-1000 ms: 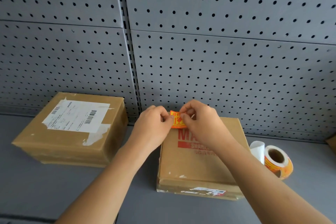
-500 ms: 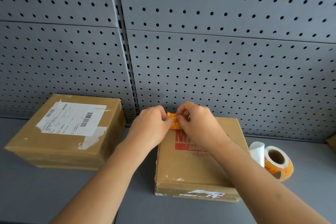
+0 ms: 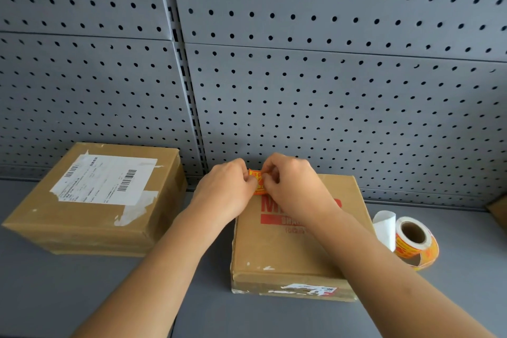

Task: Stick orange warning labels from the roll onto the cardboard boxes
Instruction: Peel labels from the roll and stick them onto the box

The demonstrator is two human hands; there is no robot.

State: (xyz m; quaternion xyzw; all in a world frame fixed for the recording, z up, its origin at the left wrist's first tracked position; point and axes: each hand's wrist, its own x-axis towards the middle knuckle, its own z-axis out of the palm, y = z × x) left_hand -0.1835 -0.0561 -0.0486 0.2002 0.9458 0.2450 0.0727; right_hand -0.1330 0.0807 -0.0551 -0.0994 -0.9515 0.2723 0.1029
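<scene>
A small orange warning label (image 3: 257, 181) is held between both hands above the far left corner of a cardboard box (image 3: 290, 250) with red print. My left hand (image 3: 225, 192) pinches the label's left edge. My right hand (image 3: 293, 186) pinches its right edge with curled fingers. Most of the label is hidden by the fingers. The roll of orange labels (image 3: 414, 241) stands on the shelf right of this box, with a loose white backing strip (image 3: 385, 228) curling off it. A second cardboard box (image 3: 82, 230) with a white shipping label lies to the left.
Everything sits on a grey shelf (image 3: 192, 299) backed by a grey pegboard wall (image 3: 301, 85). A corner of another cardboard item (image 3: 498, 207) shows at the far right edge. A gap of bare shelf separates the two boxes.
Both hands stayed together on the orange label and sank slightly toward the box's far left corner. The view shifted a little to the right.
</scene>
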